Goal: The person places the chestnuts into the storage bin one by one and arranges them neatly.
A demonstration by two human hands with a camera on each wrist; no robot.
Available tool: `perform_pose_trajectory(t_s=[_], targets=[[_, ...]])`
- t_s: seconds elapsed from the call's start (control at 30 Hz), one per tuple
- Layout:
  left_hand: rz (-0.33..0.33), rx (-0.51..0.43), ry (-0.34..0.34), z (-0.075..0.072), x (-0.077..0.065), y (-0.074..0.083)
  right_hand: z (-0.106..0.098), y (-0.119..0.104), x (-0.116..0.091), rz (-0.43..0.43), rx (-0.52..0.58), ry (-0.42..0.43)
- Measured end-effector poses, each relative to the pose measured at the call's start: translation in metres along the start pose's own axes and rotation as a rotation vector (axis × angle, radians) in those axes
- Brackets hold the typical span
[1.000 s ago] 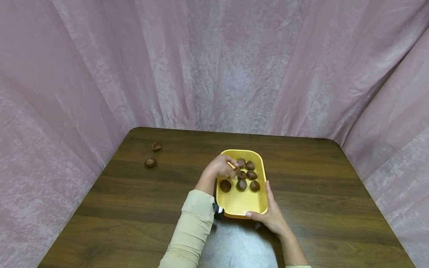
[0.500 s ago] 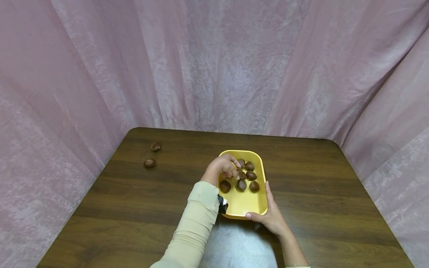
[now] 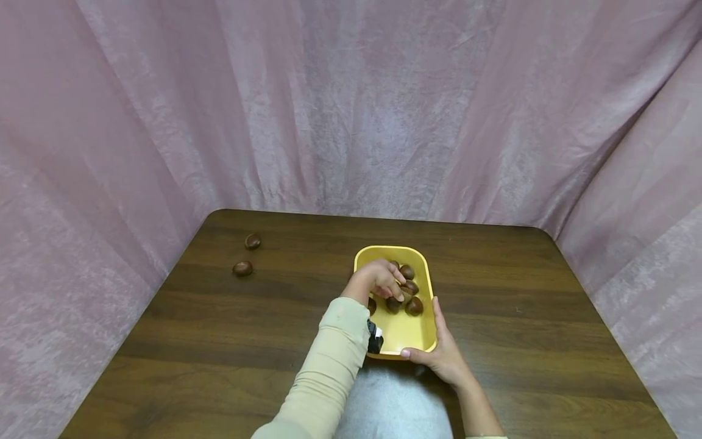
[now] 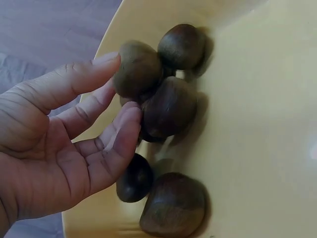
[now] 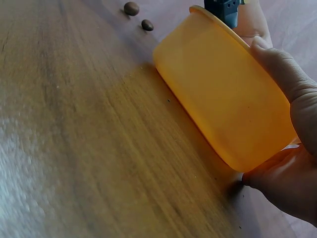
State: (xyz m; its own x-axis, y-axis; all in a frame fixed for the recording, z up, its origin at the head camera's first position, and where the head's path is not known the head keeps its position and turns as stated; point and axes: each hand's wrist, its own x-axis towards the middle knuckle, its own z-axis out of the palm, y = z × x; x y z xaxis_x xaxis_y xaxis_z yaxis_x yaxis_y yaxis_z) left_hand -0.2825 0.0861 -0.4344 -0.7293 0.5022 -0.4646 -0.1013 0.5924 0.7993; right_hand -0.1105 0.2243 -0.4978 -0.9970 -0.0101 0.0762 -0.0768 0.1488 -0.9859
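Note:
A yellow plastic box (image 3: 403, 335) stands on the wooden table with several brown chestnuts (image 3: 414, 306) inside. My left hand (image 3: 381, 281) reaches over its left side. In the left wrist view, its thumb and a finger pinch a chestnut (image 4: 138, 69) from either side, while the other fingertips lie right at a darker chestnut (image 4: 170, 106). More chestnuts (image 4: 173, 203) lie close by on the box floor. At the near right corner, my right hand (image 3: 446, 356) grips the box, thumb over the rim and fingers along the outer wall, partly hidden in the right wrist view.
Two loose chestnuts, one farther back (image 3: 253, 241) and one nearer (image 3: 242, 268), lie at the table's back left. A pink curtain (image 3: 373, 110) hangs behind the dark wooden table (image 3: 521, 317). A black wrist camera (image 3: 375, 338) overlaps the box's left wall.
My left hand has moved right and slightly nearer inside the box, taking the pinched chestnut with it and covering some of the others. The right hand keeps its grip on the corner.

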Motion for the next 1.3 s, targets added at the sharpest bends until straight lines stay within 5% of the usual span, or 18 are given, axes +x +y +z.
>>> perform_pose_trajectory(t_s=[0.3,0.7,0.97,1.3], targets=[[0.030,-0.019,0.031,-0.010,-0.012,0.001,0.000,0.010,0.002,-0.029,0.000,0.006],[0.229,-0.067,0.049,-0.034,-0.046,-0.018,0.001,0.008,0.001,-0.042,0.013,-0.008],[0.339,-0.020,0.222,-0.040,-0.060,-0.036,0.004,0.011,0.003,-0.046,0.022,-0.017],[0.412,-0.103,0.356,-0.047,-0.069,-0.068,0.003,0.010,0.006,-0.045,0.031,-0.008]])
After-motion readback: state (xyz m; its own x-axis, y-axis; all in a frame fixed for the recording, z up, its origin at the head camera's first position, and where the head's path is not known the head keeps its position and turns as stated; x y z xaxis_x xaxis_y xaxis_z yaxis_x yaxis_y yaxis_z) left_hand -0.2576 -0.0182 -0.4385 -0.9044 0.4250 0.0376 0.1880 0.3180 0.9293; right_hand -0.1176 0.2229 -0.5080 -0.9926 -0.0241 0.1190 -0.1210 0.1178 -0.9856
